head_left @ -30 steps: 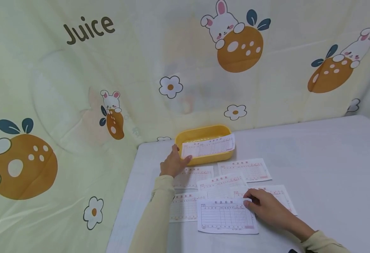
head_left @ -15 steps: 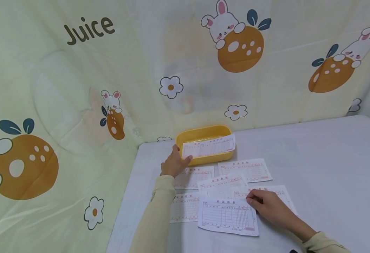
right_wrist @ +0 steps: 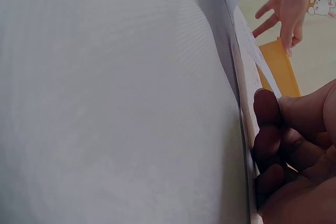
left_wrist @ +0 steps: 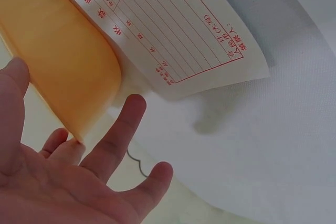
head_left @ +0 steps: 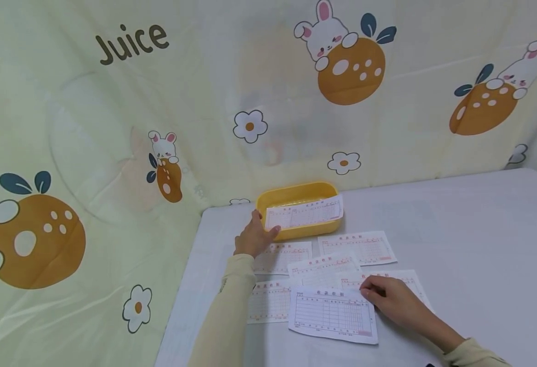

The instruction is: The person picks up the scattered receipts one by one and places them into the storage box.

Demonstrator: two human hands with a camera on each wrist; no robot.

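Observation:
My left hand [head_left: 255, 237] grips the near-left end of a yellow plastic basket [head_left: 296, 192]. In the left wrist view its thumb and a finger pinch the wall, while two other fingers stick out free. A printed receipt slip [head_left: 305, 213] lies in the basket, its right end over the rim. My right hand [head_left: 394, 300] pinches the top right corner of the nearest receipt slip [head_left: 332, 316], which has darker print. The right wrist view shows thumb and fingertips [right_wrist: 266, 106] meeting at the paper's edge. That slip overlaps other receipt slips behind it.
Several red-printed slips lie spread below the basket, among them one at the right [head_left: 359, 248] and one at the lower left [head_left: 268, 302]. A white cloth covers the table [head_left: 470, 244]. A patterned curtain [head_left: 277, 66] hangs behind its back edge.
The nearest slip's pinched corner has shifted slightly right with my right hand. My left hand and the basket keep their places; the whole view has drifted a little.

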